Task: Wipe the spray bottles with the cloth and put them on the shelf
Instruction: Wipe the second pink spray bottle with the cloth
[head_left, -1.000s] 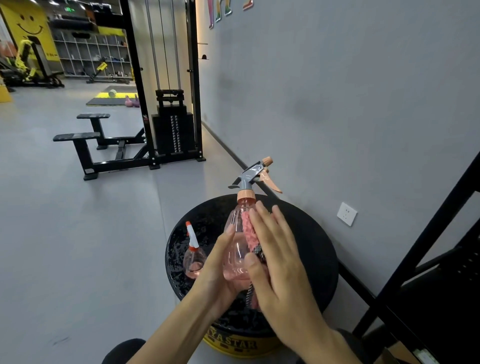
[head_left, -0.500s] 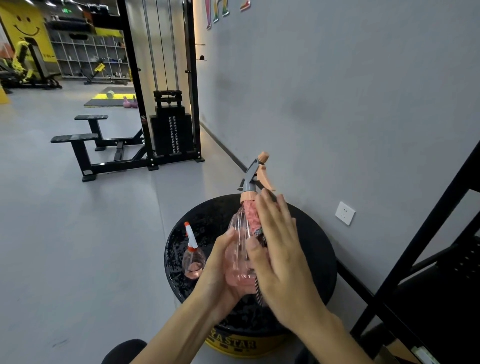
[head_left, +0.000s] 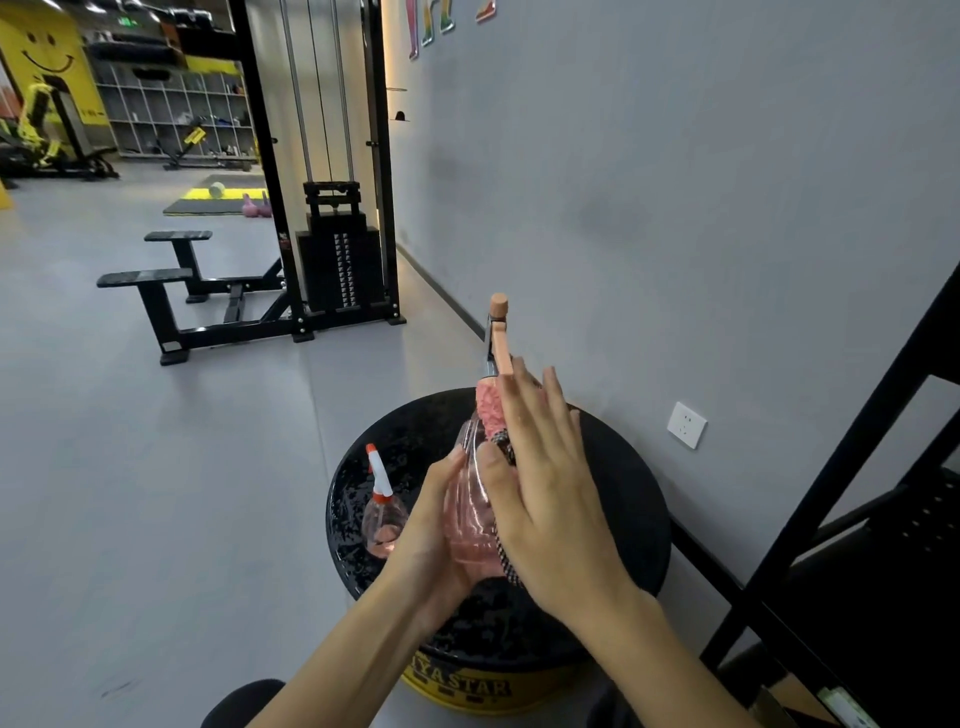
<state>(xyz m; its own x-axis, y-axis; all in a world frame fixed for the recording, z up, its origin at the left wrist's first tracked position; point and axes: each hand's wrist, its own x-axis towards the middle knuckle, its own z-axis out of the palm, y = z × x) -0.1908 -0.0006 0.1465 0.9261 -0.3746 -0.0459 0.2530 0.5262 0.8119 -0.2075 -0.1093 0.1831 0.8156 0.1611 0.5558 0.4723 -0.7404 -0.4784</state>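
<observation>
I have a black cable machine (head_left: 337, 265) against the grey wall, its weight stack upright between the posts. Two black padded benches (head_left: 145, 278) stand left of it. Beyond it lies a yellow-edged mat (head_left: 208, 205) with a green ball (head_left: 216, 190) and purple kettlebells (head_left: 254, 205). Nearer me than the machine stands a round black table (head_left: 623, 519) with a yellow side. A white socket (head_left: 686, 425) sits on the same wall, also nearer me.

Cable machine (head_left: 332, 249): black, upright.
Wall (head_left: 675, 182): grey, right of it, with white socket (head_left: 686, 424).
Floor (head_left: 130, 441): grey, smooth.
Bench (head_left: 156, 280): black, left of it.
Mat (head_left: 208, 207): yellow-edged, behind it.
Cubby unit (head_left: 171, 114): far behind-left.
</observation>
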